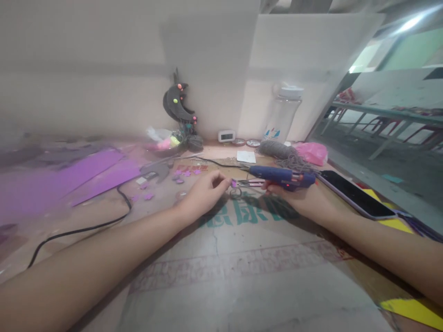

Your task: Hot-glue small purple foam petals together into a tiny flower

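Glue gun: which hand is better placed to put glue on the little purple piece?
Right, most likely. The right hand grips the glue gun, its tip pointing toward the purple piece. The left hand is busy pinching that piece.

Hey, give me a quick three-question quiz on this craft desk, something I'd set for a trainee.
1. True or false: the right hand holds the glue gun.
2. What does the left hand pinch at its fingertips? A: a small purple piece. B: a pencil. C: a coin.
3. Fill the gap: the phone lies on the table to the person's ___ of the glue gun.
Key: 1 true; 2 A; 3 right.
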### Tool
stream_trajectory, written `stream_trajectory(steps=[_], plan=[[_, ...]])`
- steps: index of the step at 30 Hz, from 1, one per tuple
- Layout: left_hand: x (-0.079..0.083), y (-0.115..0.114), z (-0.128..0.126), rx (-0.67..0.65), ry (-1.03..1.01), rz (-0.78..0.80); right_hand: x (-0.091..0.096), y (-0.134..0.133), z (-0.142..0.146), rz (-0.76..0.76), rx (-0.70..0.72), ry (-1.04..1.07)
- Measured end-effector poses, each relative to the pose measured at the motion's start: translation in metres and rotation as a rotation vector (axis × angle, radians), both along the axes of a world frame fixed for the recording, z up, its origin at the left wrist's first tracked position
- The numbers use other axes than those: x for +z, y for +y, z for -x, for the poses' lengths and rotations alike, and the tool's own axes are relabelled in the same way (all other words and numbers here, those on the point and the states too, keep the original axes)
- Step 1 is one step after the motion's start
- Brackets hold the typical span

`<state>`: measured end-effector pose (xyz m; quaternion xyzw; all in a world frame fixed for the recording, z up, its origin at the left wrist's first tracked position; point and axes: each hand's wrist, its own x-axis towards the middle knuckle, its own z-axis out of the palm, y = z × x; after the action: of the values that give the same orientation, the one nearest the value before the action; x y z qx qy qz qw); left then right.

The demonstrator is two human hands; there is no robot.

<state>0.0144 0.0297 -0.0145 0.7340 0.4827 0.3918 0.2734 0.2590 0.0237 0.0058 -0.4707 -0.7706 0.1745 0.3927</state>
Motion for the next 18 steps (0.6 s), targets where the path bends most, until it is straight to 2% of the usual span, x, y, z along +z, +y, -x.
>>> stream_trajectory(steps=[8, 18], plan=[[0.0041, -0.0007, -0.0012, -0.003, -0.045, -0.029, -0.008, -0.0031, -0.0016, -0.055, 0.081, -0.119], [0.0044, -0.0002, 0.0, -0.001, -0.075, -0.021, -0.0091, -0.0028, -0.0023, -0.069, 0.007, -0.185]])
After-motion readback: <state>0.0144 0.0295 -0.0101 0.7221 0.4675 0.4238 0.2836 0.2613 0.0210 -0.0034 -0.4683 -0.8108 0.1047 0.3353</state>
